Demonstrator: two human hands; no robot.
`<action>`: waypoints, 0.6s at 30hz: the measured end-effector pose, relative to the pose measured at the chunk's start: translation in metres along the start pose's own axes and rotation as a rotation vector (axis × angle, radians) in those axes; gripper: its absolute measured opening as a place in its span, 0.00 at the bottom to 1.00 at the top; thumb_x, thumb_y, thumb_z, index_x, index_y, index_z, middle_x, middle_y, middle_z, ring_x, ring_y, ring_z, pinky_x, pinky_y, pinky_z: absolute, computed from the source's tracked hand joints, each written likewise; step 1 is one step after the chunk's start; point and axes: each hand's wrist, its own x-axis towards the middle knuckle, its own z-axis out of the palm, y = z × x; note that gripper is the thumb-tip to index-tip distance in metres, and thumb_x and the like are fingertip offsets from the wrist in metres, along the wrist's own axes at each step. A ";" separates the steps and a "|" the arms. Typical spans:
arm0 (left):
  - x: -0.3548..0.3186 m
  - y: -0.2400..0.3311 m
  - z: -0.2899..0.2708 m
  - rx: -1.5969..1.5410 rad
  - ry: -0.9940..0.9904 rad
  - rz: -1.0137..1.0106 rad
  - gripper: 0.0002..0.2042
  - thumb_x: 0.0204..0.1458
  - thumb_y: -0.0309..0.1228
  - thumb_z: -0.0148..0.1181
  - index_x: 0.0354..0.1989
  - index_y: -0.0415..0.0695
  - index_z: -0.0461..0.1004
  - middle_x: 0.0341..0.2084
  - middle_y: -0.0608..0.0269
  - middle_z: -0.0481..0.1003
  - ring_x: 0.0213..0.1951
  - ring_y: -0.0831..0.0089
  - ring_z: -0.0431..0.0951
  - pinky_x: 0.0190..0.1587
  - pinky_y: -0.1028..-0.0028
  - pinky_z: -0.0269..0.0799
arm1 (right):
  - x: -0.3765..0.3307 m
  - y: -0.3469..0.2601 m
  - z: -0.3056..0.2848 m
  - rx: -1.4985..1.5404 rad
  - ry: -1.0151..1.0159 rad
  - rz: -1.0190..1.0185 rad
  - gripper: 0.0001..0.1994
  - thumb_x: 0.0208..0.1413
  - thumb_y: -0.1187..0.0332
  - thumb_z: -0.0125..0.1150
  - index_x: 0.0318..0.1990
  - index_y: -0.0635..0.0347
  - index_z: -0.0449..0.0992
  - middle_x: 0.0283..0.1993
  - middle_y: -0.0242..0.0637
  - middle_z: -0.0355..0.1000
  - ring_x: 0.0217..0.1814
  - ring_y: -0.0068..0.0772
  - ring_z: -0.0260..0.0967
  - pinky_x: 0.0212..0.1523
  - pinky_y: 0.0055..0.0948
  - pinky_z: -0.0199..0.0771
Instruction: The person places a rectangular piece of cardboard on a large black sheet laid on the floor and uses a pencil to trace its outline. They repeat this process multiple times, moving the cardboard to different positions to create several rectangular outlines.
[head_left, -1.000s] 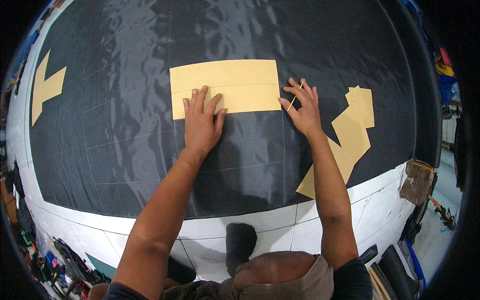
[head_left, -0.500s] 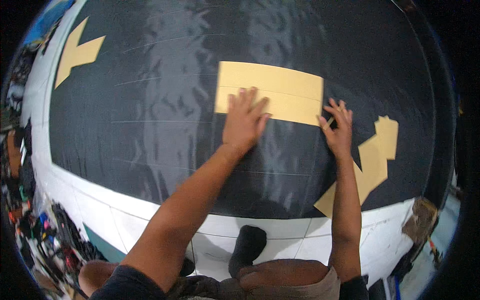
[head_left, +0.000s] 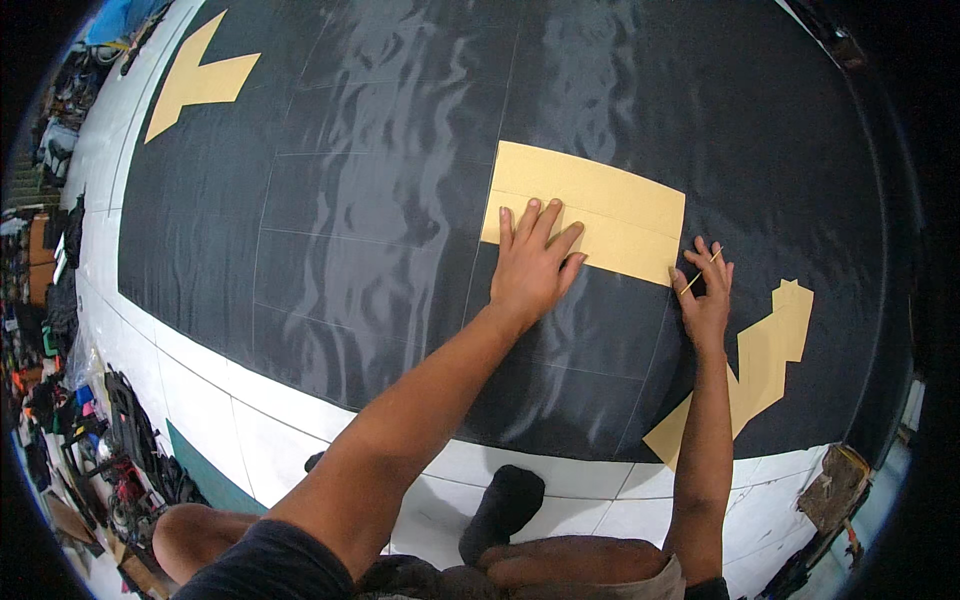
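A yellow rectangular card (head_left: 600, 200) with a line along its length lies on black fabric (head_left: 380, 240) marked with thin pale lines. My left hand (head_left: 535, 260) rests on the card's lower left part, fingers spread and pressing flat. Beside the card's lower right corner, my right hand (head_left: 708, 300) pinches a thin pale stick (head_left: 704, 268) between thumb and fingers. The stick's lower end is close to the corner; I cannot tell whether it touches the fabric.
Several overlapping yellow card pieces (head_left: 763, 360) lie right of my right forearm. A Y-shaped yellow card (head_left: 200, 80) lies at the far left. White floor tiles (head_left: 205, 385) border the fabric. Clutter (head_left: 125, 460) lines the left side; a brown block (head_left: 835, 488) stands at the lower right.
The whole view has shifted and turned slightly, so the card, fabric and hands appear further right and lower. Both hands keep about the same places against the card.
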 end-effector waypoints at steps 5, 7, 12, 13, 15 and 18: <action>0.001 0.002 0.000 0.003 -0.014 -0.003 0.21 0.57 0.41 0.64 0.59 0.51 0.76 0.65 0.48 0.65 0.69 0.42 0.60 0.70 0.34 0.45 | -0.001 0.003 0.001 -0.002 0.013 -0.007 0.17 0.56 0.60 0.71 0.52 0.49 0.79 0.70 0.35 0.69 0.80 0.48 0.50 0.80 0.58 0.33; -0.001 -0.001 0.000 0.007 -0.007 0.000 0.22 0.57 0.41 0.64 0.59 0.51 0.76 0.65 0.47 0.65 0.69 0.41 0.60 0.70 0.34 0.45 | -0.001 0.000 0.003 -0.002 0.011 -0.002 0.18 0.56 0.60 0.72 0.52 0.50 0.79 0.70 0.36 0.69 0.80 0.49 0.50 0.80 0.58 0.34; -0.003 -0.003 0.001 0.011 0.006 -0.005 0.22 0.57 0.41 0.64 0.59 0.50 0.76 0.66 0.47 0.64 0.69 0.40 0.60 0.70 0.33 0.44 | -0.002 -0.005 0.002 0.018 0.008 0.021 0.19 0.54 0.60 0.73 0.52 0.52 0.79 0.69 0.37 0.69 0.80 0.49 0.50 0.80 0.58 0.34; -0.001 -0.004 0.001 0.018 0.002 0.001 0.22 0.57 0.41 0.64 0.59 0.51 0.76 0.67 0.47 0.64 0.70 0.40 0.59 0.70 0.33 0.44 | -0.001 -0.005 0.002 0.025 0.012 0.017 0.19 0.54 0.60 0.72 0.52 0.52 0.79 0.69 0.37 0.69 0.80 0.49 0.50 0.80 0.58 0.33; 0.000 0.000 0.003 0.016 -0.017 0.019 0.22 0.57 0.42 0.64 0.60 0.51 0.76 0.68 0.48 0.63 0.70 0.40 0.59 0.70 0.33 0.43 | -0.003 0.001 -0.003 0.025 0.018 0.024 0.19 0.54 0.59 0.72 0.53 0.52 0.79 0.69 0.37 0.69 0.80 0.49 0.51 0.80 0.57 0.33; -0.001 -0.004 0.008 0.016 -0.009 0.010 0.22 0.58 0.42 0.64 0.60 0.52 0.76 0.69 0.49 0.62 0.71 0.41 0.58 0.70 0.33 0.43 | -0.002 0.007 0.001 0.043 0.037 -0.020 0.20 0.54 0.57 0.71 0.53 0.52 0.80 0.69 0.37 0.70 0.79 0.48 0.52 0.79 0.56 0.34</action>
